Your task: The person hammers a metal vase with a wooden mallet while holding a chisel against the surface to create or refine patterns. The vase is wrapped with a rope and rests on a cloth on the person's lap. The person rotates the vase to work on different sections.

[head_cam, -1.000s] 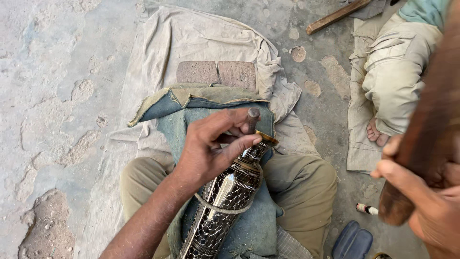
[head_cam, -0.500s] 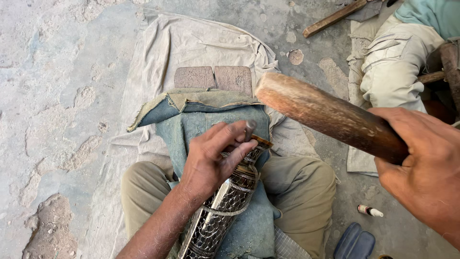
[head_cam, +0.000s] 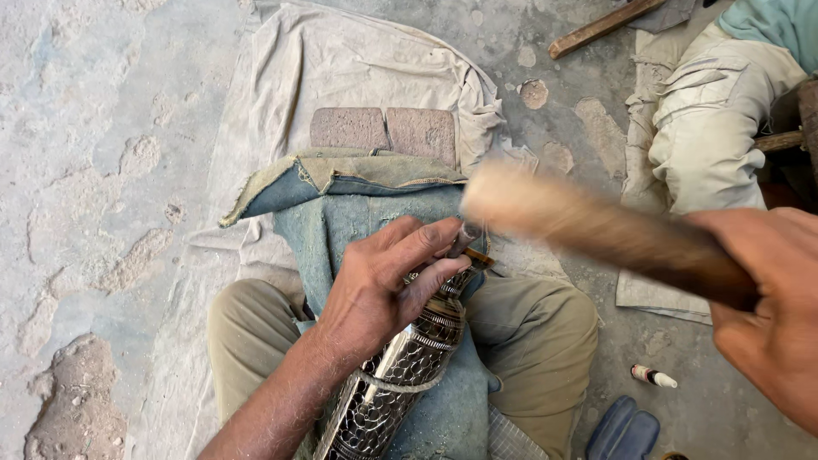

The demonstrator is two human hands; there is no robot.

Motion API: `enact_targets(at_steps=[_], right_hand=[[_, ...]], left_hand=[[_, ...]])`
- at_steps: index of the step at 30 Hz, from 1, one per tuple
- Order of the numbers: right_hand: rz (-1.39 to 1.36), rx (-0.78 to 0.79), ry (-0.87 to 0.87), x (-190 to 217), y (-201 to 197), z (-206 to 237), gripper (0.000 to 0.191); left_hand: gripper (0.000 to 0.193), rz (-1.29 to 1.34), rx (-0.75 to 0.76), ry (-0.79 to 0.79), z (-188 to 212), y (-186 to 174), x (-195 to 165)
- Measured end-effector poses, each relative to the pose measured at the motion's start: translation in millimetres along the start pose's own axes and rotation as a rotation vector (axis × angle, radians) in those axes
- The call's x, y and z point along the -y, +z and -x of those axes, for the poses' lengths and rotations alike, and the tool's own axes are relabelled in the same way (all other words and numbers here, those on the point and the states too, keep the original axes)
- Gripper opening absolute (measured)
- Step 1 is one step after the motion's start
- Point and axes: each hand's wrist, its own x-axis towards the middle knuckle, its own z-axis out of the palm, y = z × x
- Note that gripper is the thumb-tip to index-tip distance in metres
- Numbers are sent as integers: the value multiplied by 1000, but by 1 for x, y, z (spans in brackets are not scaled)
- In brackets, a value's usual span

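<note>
Centrally, in the lower middle of the frame, the left hand (head_cam: 383,294) lies on top of an engraved silver metal vessel (head_cam: 396,375) that rests lengthwise across the person's lap. The vessel runs from the bottom edge of the frame up and to the right; its upper end sits directly under the fingers. The left hand is closed narrowly: thumb and forefinger pinch a small dark chisel (head_cam: 466,241) whose tip meets the vessel's neck near a brass-coloured band. The remaining fingers press on the vessel body.

At the right edge of the frame, the right hand (head_cam: 780,315) is clenched around the dark handle end of a wooden mallet (head_cam: 588,230). The mallet extends up and to the left, motion-blurred, and its pale head sits just above the chisel top; whether they touch cannot be told.

A blue denim cloth (head_cam: 366,209) lies under the vessel and over the knees. Beyond it, a pale sheet (head_cam: 341,68) covers the floor, with two reddish bricks (head_cam: 383,132) on it in the upper middle. Another person's leg in light trousers (head_cam: 716,128) occupies the upper right. A small tube (head_cam: 653,376) lies on the concrete at lower right.
</note>
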Motion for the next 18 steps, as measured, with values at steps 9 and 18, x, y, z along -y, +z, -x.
enact_targets(at_steps=[9,18], right_hand=[[-148,-26,174,6,9,0,46],[-319,-85,89,-10,18,-1,42]], left_hand=[[34,-20,21,1,-5,-1,-2],[32,10,11,-21,-4,-2,-7]])
